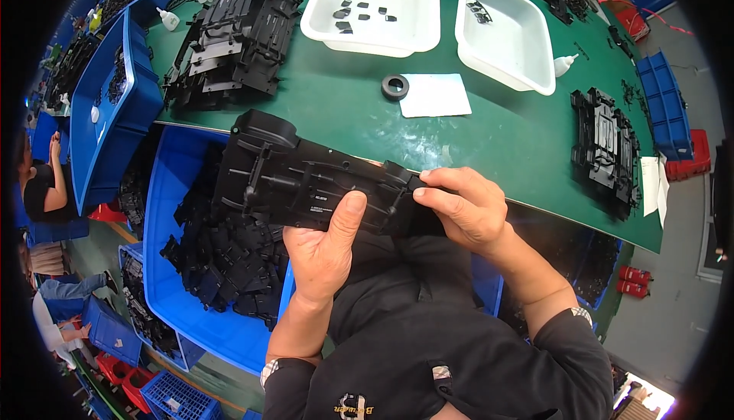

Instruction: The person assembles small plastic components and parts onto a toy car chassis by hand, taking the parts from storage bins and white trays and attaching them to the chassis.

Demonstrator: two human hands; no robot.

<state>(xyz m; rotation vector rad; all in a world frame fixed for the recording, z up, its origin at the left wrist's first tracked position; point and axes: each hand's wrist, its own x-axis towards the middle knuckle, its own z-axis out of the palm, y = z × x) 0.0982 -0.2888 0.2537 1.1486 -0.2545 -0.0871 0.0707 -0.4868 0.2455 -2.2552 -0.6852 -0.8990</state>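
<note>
Head view: gripping a black plastic part [294, 183] at the near edge of the green table [527, 152] with left hand [317, 259]; pinching one end with right hand [472, 212]; showing white tubs [508, 45], a ring [387, 88] and paper [437, 97] atop the table, a blue bin [157, 259] below that edge, grey floor [680, 267] to the table's right.

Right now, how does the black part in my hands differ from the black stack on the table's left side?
The black part is up in your left hand, with your right hand at its right end; the black stack rests on the green table. The black part looks like one piece, while the black stack holds several, overlapping. Both are black with raised, molded shapes.
</note>
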